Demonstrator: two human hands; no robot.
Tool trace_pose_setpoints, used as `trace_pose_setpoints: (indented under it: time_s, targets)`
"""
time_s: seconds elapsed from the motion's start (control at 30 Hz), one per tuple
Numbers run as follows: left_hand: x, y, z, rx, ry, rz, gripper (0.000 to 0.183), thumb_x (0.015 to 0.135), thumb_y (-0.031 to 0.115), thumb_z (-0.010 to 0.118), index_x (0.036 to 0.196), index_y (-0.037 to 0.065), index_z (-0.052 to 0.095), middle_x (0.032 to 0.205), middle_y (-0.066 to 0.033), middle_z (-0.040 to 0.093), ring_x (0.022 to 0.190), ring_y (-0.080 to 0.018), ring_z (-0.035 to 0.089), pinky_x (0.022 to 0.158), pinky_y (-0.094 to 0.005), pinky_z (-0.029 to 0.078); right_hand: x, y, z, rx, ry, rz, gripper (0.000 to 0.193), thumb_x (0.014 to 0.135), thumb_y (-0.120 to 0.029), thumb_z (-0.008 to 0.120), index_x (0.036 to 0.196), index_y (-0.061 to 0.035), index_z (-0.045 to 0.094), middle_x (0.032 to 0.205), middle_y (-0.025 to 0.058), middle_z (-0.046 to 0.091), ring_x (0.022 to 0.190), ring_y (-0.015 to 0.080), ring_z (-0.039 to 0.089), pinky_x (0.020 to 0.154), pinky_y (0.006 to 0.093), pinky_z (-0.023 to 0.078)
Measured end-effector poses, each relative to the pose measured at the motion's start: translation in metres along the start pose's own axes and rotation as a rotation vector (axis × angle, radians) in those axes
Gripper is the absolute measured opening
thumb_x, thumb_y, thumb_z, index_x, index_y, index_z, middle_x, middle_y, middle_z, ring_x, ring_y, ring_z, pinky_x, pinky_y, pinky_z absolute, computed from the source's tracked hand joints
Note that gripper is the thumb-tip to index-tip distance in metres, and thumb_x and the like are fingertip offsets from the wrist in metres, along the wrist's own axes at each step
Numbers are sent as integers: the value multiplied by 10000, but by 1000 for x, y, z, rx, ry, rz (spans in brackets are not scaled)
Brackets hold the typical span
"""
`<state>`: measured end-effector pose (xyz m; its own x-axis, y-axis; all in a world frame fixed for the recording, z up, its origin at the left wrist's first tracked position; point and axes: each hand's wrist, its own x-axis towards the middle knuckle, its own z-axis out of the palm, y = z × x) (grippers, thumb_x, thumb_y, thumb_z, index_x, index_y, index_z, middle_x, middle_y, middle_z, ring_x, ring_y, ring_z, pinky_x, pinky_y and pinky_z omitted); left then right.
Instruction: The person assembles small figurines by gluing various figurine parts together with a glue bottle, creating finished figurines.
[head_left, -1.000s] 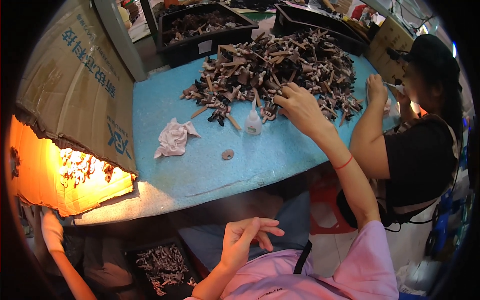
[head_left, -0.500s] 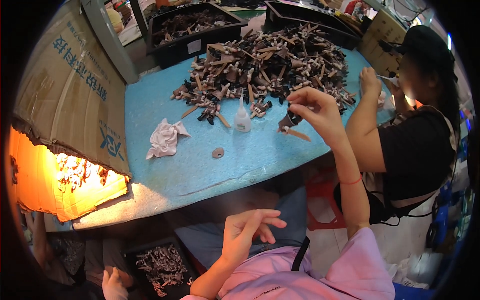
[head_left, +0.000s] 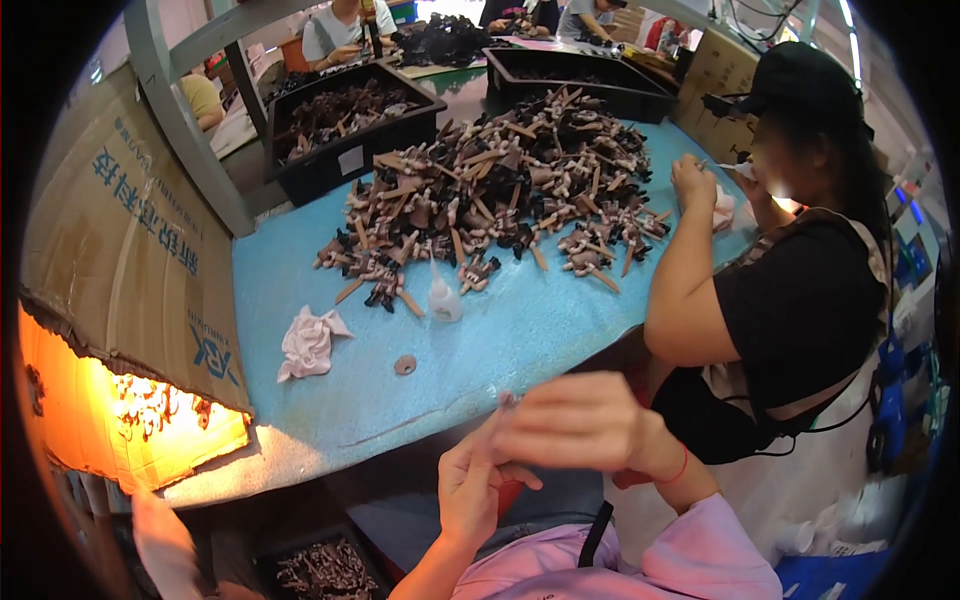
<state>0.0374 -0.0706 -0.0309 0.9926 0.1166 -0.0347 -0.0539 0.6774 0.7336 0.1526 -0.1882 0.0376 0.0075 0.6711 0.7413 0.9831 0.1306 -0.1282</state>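
Note:
In front of my lap, my left hand (head_left: pixel 472 495) is raised with its index finger stretched upward and another finger standing apart. My right hand (head_left: pixel 575 425) crosses over its fingertips, smeared by motion. A tiny greyish-pink spot shows where the fingers meet, too small to make out. Beyond the hands, a heap of small brown, black and cream figures (head_left: pixel 480 180) with wooden-coloured sticks covers the far part of the blue table (head_left: pixel 300 420). At its near edge stands a white squeeze bottle (head_left: pixel 445 300) with a thin nozzle. Closer lie a small grey disc (head_left: pixel 405 365) and a crumpled pale cloth (head_left: pixel 310 343).
A cardboard box (head_left: pixel 140 230) with a glowing interior stands at the left. Two black bins, one filled (head_left: pixel 350 120) and one behind (head_left: pixel 580 80), line the far side. A co-worker (head_left: pixel 800 290) sits at right. Another person's blurred hand (head_left: pixel 165 540) is lower left, near a parts tray (head_left: pixel 330 575).
My right hand has let go of a figure, now at the heap's near right edge, and come back to my left hand. The view has shifted, and the other person's hand at lower left has risen.

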Motion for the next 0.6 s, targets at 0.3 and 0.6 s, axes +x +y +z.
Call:
trace_pose_setpoints:
  time_s: [0.3, 0.6]
  targets:
    - [-15, 18, -6, -55, 32, -50, 389, 924, 200, 457, 1188, -85, 467, 1117, -203, 550, 846, -244, 613, 641, -312, 528, -14, -7, 7, 358, 176, 120, 194, 687, 11, 637, 880, -7, 652, 863, 131, 645, 700, 221, 642, 564, 273, 523]
    - [-44, 30, -27, -156, 196, 76, 436, 909, 174, 461, 1244, -93, 380, 1167, -280, 494, 875, -310, 606, 610, -361, 554, -23, 60, 36, 565, 270, 931, 236, 823, 33, 561, 1057, 52, 573, 983, 113, 617, 857, 157, 600, 689, 247, 508]
